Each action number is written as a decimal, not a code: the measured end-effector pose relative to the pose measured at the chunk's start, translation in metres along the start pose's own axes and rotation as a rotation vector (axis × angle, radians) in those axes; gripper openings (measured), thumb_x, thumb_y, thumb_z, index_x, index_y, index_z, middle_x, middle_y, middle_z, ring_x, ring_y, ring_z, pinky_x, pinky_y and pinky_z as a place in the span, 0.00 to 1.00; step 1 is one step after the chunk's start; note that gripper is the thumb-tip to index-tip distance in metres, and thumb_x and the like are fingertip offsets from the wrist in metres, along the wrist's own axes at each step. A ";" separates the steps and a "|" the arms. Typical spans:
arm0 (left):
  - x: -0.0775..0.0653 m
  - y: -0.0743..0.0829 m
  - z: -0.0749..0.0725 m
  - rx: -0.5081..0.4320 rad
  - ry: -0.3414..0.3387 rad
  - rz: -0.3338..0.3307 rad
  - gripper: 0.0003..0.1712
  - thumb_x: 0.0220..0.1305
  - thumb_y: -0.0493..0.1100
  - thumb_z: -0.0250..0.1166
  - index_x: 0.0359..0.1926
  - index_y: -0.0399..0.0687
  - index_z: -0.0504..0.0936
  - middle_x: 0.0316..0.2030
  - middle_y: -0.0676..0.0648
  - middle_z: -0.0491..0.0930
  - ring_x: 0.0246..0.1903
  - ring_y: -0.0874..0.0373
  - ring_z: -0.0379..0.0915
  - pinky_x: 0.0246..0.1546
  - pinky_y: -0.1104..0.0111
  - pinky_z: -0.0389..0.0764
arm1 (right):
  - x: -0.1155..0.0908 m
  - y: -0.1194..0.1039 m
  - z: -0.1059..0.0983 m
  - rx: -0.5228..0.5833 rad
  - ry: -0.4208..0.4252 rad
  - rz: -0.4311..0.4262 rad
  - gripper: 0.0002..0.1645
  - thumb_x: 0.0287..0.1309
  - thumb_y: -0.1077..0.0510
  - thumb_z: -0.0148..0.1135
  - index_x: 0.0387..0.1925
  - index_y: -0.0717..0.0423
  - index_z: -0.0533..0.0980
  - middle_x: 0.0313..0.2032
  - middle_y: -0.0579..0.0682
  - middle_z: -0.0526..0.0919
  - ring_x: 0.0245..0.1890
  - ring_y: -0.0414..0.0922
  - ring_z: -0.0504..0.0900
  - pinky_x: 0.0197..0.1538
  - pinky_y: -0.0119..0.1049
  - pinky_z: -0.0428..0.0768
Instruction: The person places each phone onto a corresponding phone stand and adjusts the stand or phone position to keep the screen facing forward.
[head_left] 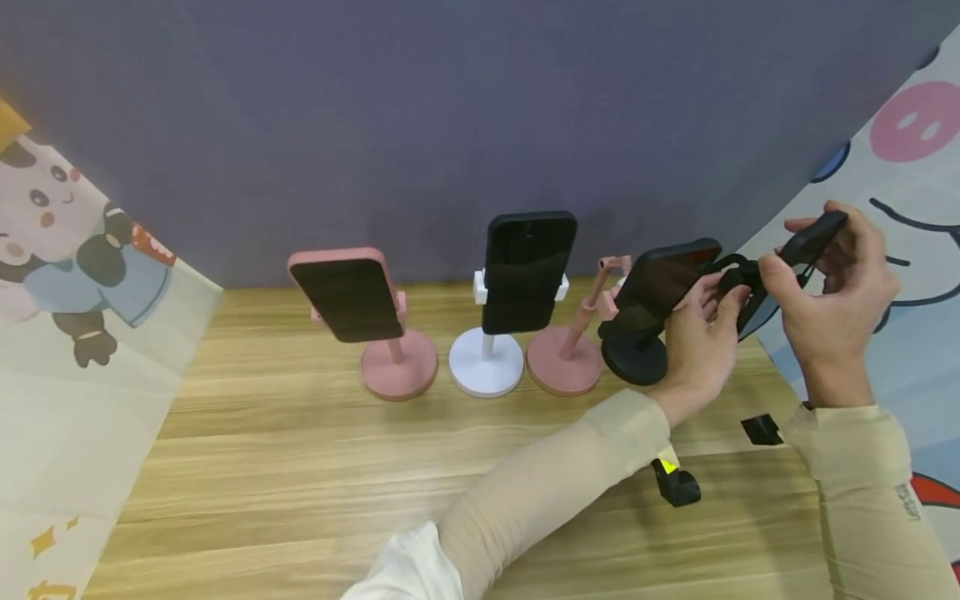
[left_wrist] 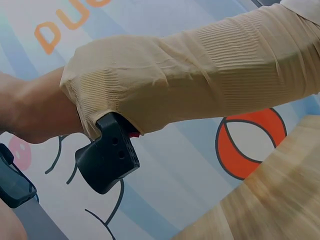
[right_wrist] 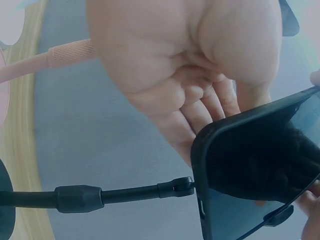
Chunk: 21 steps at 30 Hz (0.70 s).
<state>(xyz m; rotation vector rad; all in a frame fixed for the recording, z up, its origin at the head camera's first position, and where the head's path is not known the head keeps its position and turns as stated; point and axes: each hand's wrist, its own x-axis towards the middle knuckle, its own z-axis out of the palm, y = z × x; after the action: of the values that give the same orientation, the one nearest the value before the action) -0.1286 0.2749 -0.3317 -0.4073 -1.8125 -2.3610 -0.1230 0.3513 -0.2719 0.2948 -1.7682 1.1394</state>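
At the far right of the head view, my right hand (head_left: 847, 275) grips a black-edged phone (head_left: 813, 239), seen nearly edge-on. My left hand (head_left: 701, 337) pinches the dark holder head (head_left: 738, 277) of the black phone stand, right beside that phone. The stand's round base (head_left: 636, 360) is on the table below. In the right wrist view, the black pole (right_wrist: 77, 199) reaches up to the phone (right_wrist: 245, 145). My left palm (right_wrist: 185, 55) faces this camera, its fingertips partly hidden behind the phone. The left wrist view has just a corner of the phone (left_wrist: 15, 182).
Left of the hands, a pink stand (head_left: 397, 367), a white stand (head_left: 486, 367) and another pink stand (head_left: 564, 362) stand in a row, each holding a phone. Black tape-like pieces (head_left: 677, 485) lie on the wooden table (head_left: 285, 467). A grey panel (head_left: 420, 125) rises behind.
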 end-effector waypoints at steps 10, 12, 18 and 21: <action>0.000 0.003 0.000 0.029 -0.010 0.021 0.15 0.78 0.42 0.59 0.59 0.41 0.79 0.50 0.48 0.88 0.47 0.74 0.81 0.44 0.86 0.79 | 0.001 0.001 0.000 -0.001 0.009 -0.007 0.42 0.49 0.48 0.80 0.61 0.65 0.76 0.47 0.44 0.87 0.38 0.31 0.84 0.48 0.20 0.78; -0.001 0.004 -0.001 0.050 -0.012 0.026 0.16 0.79 0.43 0.58 0.60 0.41 0.79 0.51 0.48 0.88 0.47 0.74 0.81 0.44 0.86 0.78 | 0.002 0.001 -0.001 -0.014 0.011 -0.016 0.44 0.47 0.46 0.82 0.61 0.65 0.76 0.47 0.44 0.87 0.40 0.31 0.84 0.48 0.20 0.78; -0.004 0.005 -0.001 0.088 -0.024 0.053 0.17 0.79 0.45 0.57 0.61 0.42 0.76 0.52 0.49 0.87 0.47 0.75 0.82 0.43 0.87 0.78 | 0.004 -0.004 -0.002 -0.011 0.015 -0.041 0.47 0.45 0.41 0.83 0.59 0.67 0.76 0.47 0.43 0.87 0.39 0.31 0.83 0.49 0.19 0.77; -0.003 0.005 -0.001 0.107 -0.030 0.067 0.17 0.79 0.45 0.58 0.61 0.42 0.77 0.52 0.49 0.87 0.47 0.75 0.81 0.44 0.87 0.78 | 0.003 -0.006 -0.003 -0.011 0.008 -0.038 0.47 0.46 0.42 0.82 0.60 0.67 0.75 0.48 0.42 0.86 0.38 0.29 0.83 0.50 0.19 0.78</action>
<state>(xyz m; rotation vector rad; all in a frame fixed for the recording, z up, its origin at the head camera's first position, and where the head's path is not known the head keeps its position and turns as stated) -0.1243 0.2723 -0.3288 -0.4849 -1.8971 -2.2136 -0.1190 0.3514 -0.2659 0.3156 -1.7537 1.1025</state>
